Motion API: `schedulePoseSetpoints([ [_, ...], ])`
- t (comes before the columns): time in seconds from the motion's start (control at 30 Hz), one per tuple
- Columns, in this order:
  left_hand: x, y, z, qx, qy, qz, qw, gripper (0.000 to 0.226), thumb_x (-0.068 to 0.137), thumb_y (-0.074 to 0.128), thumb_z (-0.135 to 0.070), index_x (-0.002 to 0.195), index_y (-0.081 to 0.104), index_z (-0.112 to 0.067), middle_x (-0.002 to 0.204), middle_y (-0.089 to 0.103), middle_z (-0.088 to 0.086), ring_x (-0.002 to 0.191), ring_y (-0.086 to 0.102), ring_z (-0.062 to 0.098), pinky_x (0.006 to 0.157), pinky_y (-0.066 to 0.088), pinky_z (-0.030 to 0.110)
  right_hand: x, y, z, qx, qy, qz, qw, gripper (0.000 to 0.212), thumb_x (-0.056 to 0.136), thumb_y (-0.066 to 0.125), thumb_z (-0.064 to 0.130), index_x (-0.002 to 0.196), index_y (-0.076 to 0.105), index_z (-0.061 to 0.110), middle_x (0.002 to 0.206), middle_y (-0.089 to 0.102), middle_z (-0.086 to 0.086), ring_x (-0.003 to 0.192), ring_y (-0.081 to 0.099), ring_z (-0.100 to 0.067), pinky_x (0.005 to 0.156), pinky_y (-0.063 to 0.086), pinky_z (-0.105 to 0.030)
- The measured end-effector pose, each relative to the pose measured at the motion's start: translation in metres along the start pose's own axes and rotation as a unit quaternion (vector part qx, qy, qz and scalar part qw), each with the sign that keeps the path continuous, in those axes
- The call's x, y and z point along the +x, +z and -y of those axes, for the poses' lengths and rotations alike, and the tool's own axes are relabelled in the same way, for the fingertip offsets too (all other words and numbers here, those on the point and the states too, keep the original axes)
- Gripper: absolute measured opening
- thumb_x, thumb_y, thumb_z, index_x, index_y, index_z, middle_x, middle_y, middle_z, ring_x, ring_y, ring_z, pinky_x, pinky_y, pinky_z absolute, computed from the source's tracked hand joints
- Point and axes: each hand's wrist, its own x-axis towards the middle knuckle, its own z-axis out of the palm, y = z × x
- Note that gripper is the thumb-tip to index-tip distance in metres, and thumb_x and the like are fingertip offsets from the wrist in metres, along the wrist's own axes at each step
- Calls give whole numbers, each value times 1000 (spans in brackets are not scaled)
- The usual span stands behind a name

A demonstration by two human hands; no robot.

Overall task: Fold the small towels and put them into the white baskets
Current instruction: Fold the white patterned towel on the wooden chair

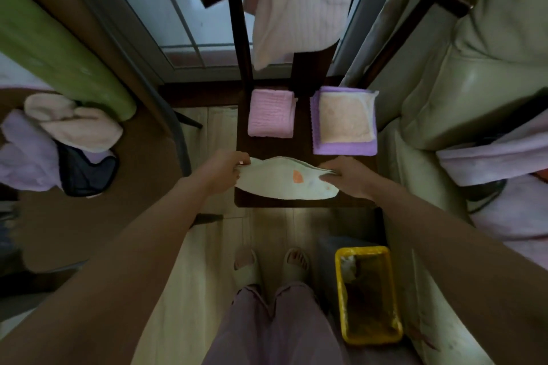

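Head view: we see 2 hands working over the dark wooden chair seat (302,145). The white towel (284,182), printed with an orange patch, lies across the near edge of the seat, its long axis running left to right, already doubled over so it reads as a long narrow shape. The left hand (226,167) pinches the towel's left end; the right hand (347,176) pinches its right end, fingers curled onto the cloth. Each hand sits at its own end, neither nearer than the other.

Far of the towel, 2 folded piles rest on the seat: a pink towel (271,114) at left, and a peach towel (345,120) stacked on a purple towel (344,148) at right. We judge the next fold runs end to end, 1 hand carrying its end across toward the other.

No white basket shows; a yellow bin (369,293) stands on the floor, near right. Unfolded cloths (59,133) heap at far left.
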Motion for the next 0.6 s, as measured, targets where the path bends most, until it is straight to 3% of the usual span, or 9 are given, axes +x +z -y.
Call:
schedulePoseSetpoints([
  [0.07,-6,-22,-7,38,14,1,999,25,92,58,-13,115,60,-22,108,54,-6,101,56,12,75,39,20,-7,-18,9,-82,-12,23,996,24,99,49,23,113,65,13,98,66,-6,85,62,-18,74,49,-29],
  [0.13,-14,-42,-16,51,33,-4,998,11,90,62,-21,98,59,-28,96,56,-8,88,56,6,68,39,18,-13,-31,17,-167,-13,37,985,25,99,47,25,112,64,12,97,66,-5,81,61,-17,72,47,-28],
  [0.23,-20,-66,-32,72,44,-23,996,8,91,61,-25,86,54,-28,87,57,-5,79,56,7,68,45,21,-18,-44,28,-237,-16,21,971,30,101,45,25,124,59,13,114,65,-8,96,61,-21,83,49,-32],
  [0.47,-27,-99,-48,93,79,-134,984,17,92,58,-19,77,52,-24,78,56,-4,68,52,9,57,36,20,-23,-72,49,-268,-58,-140,951,52,97,47,7,146,38,24,132,57,-12,112,57,-29,87,47,-33],
  [0.6,-29,-85,-41,41,78,-110,990,7,91,61,-20,86,58,-25,82,51,-11,77,51,3,62,33,13,-25,-56,43,-220,-41,-114,968,45,100,40,10,142,45,25,129,58,-12,106,59,-26,79,43,-23],
])
